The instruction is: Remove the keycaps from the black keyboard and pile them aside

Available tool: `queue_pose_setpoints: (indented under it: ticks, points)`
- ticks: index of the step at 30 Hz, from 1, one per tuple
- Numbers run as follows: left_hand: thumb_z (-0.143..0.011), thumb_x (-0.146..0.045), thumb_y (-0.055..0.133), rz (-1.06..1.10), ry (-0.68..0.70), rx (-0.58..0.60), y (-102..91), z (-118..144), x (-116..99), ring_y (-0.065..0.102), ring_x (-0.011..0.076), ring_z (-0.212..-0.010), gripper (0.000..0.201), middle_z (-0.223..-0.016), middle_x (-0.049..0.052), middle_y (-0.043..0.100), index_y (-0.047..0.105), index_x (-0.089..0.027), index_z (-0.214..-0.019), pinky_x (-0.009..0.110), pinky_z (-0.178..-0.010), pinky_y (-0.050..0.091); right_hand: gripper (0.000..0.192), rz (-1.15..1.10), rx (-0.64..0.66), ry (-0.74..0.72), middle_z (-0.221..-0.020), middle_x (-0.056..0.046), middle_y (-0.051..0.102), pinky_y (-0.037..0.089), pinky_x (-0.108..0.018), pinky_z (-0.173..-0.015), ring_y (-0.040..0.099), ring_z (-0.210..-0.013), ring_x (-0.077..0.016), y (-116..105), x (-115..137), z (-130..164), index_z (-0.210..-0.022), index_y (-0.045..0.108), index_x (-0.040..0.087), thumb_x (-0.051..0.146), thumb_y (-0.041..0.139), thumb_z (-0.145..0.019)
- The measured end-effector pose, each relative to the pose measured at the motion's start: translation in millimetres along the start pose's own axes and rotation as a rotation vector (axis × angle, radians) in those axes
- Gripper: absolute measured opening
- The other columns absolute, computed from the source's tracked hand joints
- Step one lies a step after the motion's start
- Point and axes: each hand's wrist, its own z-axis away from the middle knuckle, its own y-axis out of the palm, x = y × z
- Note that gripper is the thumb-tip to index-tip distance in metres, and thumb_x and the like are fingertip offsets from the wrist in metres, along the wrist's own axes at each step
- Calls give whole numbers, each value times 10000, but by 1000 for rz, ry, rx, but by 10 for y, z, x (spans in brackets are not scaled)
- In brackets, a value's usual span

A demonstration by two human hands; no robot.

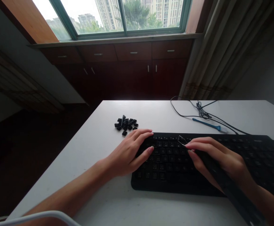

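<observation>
A black keyboard (256, 157) lies on the white table (99, 141). My left hand (129, 152) rests flat on the keyboard's left end, fingers apart, holding nothing. My right hand (219, 158) grips a long black tool (231, 188) whose wire-loop tip (181, 140) touches the upper key rows. A small pile of loose black keycaps (126, 123) lies on the table just beyond my left hand.
A blue-handled brush (207, 124) and the keyboard's black cable (198, 111) lie behind the keyboard. A white chair edge (45, 216) sits at the bottom left. Dark wooden cabinets (132, 69) stand under a window beyond the table.
</observation>
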Motion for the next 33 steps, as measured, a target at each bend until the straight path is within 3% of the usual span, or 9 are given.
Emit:
queue_pose_setpoints:
  ticks: [33]
  points:
    - [-1005,-282,518,10,10,11,-7,0,12,467,282,-1366,412,-1489,108,481,446,-224,-1407,503,-1147,437,269,-23,92,27,-1024,-75,711,585,-279,-845,709,-899,-189,-7,11,16,-1112,694,185,80,675,-865]
